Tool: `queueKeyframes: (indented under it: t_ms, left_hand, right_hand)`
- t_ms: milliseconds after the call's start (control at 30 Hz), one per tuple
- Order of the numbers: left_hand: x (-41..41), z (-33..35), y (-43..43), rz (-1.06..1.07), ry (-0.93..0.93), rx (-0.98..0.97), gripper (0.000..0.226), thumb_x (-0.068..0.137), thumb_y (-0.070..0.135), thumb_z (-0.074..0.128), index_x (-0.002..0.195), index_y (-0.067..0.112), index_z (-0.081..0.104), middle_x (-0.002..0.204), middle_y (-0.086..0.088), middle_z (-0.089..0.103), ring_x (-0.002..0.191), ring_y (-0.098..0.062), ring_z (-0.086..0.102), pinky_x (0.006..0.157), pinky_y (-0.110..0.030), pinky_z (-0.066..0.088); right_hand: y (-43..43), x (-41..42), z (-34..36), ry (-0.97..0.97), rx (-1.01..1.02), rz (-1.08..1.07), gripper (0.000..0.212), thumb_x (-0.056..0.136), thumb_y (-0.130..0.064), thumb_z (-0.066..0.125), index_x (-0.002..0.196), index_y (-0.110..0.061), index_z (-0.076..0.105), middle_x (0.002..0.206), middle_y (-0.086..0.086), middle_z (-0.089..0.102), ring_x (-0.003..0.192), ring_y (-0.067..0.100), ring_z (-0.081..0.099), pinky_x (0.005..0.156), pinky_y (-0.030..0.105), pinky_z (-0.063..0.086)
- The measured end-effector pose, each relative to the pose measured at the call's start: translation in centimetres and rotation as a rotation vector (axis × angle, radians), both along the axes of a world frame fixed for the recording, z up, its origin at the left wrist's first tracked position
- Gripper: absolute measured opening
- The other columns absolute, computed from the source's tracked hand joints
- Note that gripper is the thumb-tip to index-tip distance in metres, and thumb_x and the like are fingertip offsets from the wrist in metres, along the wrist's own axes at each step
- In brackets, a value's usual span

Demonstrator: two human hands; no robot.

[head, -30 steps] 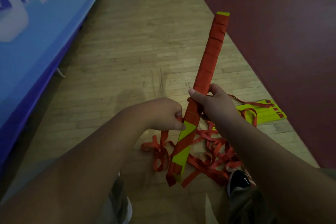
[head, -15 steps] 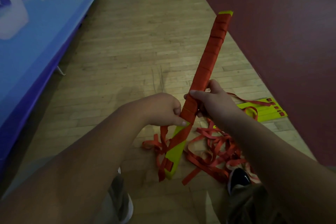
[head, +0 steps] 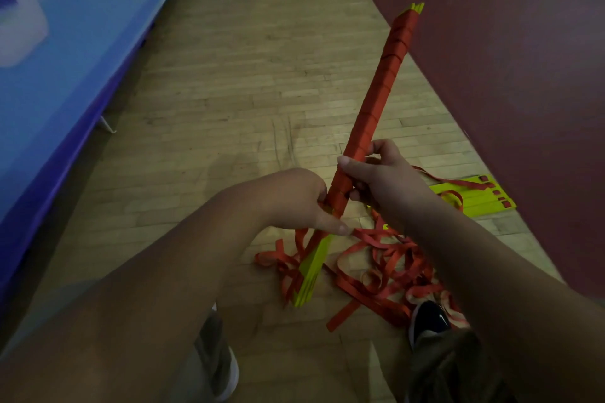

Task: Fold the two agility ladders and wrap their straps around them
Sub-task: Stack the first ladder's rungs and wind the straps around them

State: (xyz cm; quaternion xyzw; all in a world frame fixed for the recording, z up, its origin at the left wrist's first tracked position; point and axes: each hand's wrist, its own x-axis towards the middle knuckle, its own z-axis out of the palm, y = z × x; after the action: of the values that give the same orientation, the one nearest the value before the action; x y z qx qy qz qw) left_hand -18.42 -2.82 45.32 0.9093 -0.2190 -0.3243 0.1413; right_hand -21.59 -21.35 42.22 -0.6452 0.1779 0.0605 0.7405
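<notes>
Blue mat (head: 65,59) at far L. My L hand (head: 294,203) pinches the red strap (head: 370,235) vs the lower part of the ladder bundle (head: 376,108), which tilts up to the R, mostly wrapped, yellow end bare below. R hand (head: 386,180) grips the bundle just above. Loose strap piles on the floor (head: 229,108); 2nd ladder (head: 474,199) lies flat by the dark red panel (head: 507,59).

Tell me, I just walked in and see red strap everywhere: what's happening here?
A person is winding strap round a folded ladder. The right hand grips the ladder mid-length; the left hand pinches the strap just below the wraps. The upper part is covered, the lower yellow end bare. More strap and a second ladder lie on the floor.
</notes>
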Motion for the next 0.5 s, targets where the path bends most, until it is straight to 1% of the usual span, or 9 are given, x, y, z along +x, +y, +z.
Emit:
queueKeyframes:
  t_ms: [67, 133, 200, 267, 300, 367, 400, 433, 500]
  left_hand:
    - [0.1, -0.3, -0.2, 0.001, -0.031, -0.014, 0.044, 0.086, 0.062, 0.084, 0.104, 0.022, 0.077, 0.104, -0.001, 0.079, 0.094, -0.017, 0.075, 0.091, -0.044, 0.064]
    - [0.4, -0.3, 0.0, 0.009, -0.013, -0.058, 0.036, 0.089, 0.054, 0.084, 0.105, 0.023, 0.077, 0.102, 0.003, 0.078, 0.095, -0.015, 0.074, 0.091, -0.041, 0.062]
    - [0.7, -0.2, 0.3, 0.009, 0.017, -0.111, 0.029, 0.09, 0.05, 0.085, 0.104, 0.026, 0.077, 0.099, 0.007, 0.077, 0.094, -0.012, 0.073, 0.09, -0.039, 0.06]
    - [0.9, 0.0, 0.6, 0.003, 0.044, -0.145, 0.024, 0.091, 0.047, 0.086, 0.103, 0.028, 0.077, 0.099, 0.009, 0.078, 0.095, -0.011, 0.073, 0.09, -0.039, 0.059]
    - [1.0, 0.1, 0.7, -0.003, 0.061, -0.158, 0.024, 0.092, 0.046, 0.085, 0.104, 0.028, 0.077, 0.101, 0.007, 0.079, 0.098, -0.013, 0.074, 0.094, -0.042, 0.06]
    - [1.1, 0.3, 0.8, -0.009, 0.096, -0.19, 0.024, 0.092, 0.045, 0.085, 0.108, 0.027, 0.078, 0.106, 0.006, 0.08, 0.103, -0.016, 0.075, 0.101, -0.046, 0.06]
    - [1.1, 0.5, 0.9, -0.01, 0.117, -0.209, 0.023, 0.093, 0.044, 0.085, 0.108, 0.028, 0.078, 0.105, 0.007, 0.081, 0.103, -0.015, 0.076, 0.1, -0.044, 0.06]
    - [1.1, 0.5, 1.0, -0.008, 0.137, -0.224, 0.022, 0.093, 0.043, 0.085, 0.108, 0.029, 0.078, 0.104, 0.008, 0.081, 0.1, -0.012, 0.076, 0.096, -0.04, 0.062]
    - [1.1, 0.5, 1.0, 0.001, 0.164, -0.235, 0.018, 0.093, 0.042, 0.085, 0.105, 0.031, 0.078, 0.101, 0.01, 0.08, 0.091, -0.006, 0.076, 0.082, -0.03, 0.062]
  right_hand:
    - [0.1, 0.2, 0.1, 0.022, 0.082, -0.023, 0.044, 0.097, -0.014, 0.084, 0.126, -0.012, 0.052, 0.094, 0.013, 0.068, 0.058, 0.013, 0.063, 0.06, 0.031, 0.061]
    - [-0.1, 0.5, 0.2, 0.038, 0.182, -0.055, 0.036, 0.097, -0.009, 0.08, 0.124, -0.01, 0.055, 0.101, 0.018, 0.069, 0.06, 0.015, 0.062, 0.063, 0.034, 0.063]
    - [-0.5, 0.6, 0.3, 0.033, 0.226, -0.038, 0.026, 0.099, -0.005, 0.073, 0.123, -0.005, 0.062, 0.098, 0.017, 0.069, 0.061, 0.015, 0.061, 0.06, 0.033, 0.062]
    - [-1.0, 0.6, 0.4, 0.01, 0.19, 0.028, 0.016, 0.099, -0.007, 0.071, 0.114, -0.005, 0.068, 0.094, 0.013, 0.066, 0.061, 0.015, 0.057, 0.055, 0.031, 0.056]
    - [-1.3, 0.5, 0.5, 0.001, 0.157, 0.058, 0.013, 0.098, -0.01, 0.071, 0.111, -0.006, 0.069, 0.092, 0.011, 0.065, 0.061, 0.015, 0.056, 0.053, 0.031, 0.051]
    - [-1.6, 0.5, 0.5, -0.007, 0.11, 0.095, 0.019, 0.097, -0.015, 0.073, 0.114, -0.006, 0.072, 0.089, 0.006, 0.064, 0.062, 0.013, 0.053, 0.052, 0.03, 0.043]
    - [-1.7, 0.5, 0.6, -0.014, 0.101, 0.105, 0.025, 0.096, -0.017, 0.074, 0.117, -0.004, 0.073, 0.087, 0.004, 0.064, 0.062, 0.013, 0.053, 0.052, 0.03, 0.042]
    - [-1.8, 0.5, 0.6, -0.023, 0.094, 0.112, 0.03, 0.095, -0.018, 0.076, 0.121, -0.002, 0.074, 0.086, 0.003, 0.064, 0.064, 0.013, 0.053, 0.053, 0.031, 0.043]
    - [-1.9, 0.6, 0.5, -0.035, 0.077, 0.116, 0.039, 0.095, -0.018, 0.078, 0.127, 0.003, 0.073, 0.085, 0.002, 0.066, 0.066, 0.015, 0.055, 0.058, 0.033, 0.048]
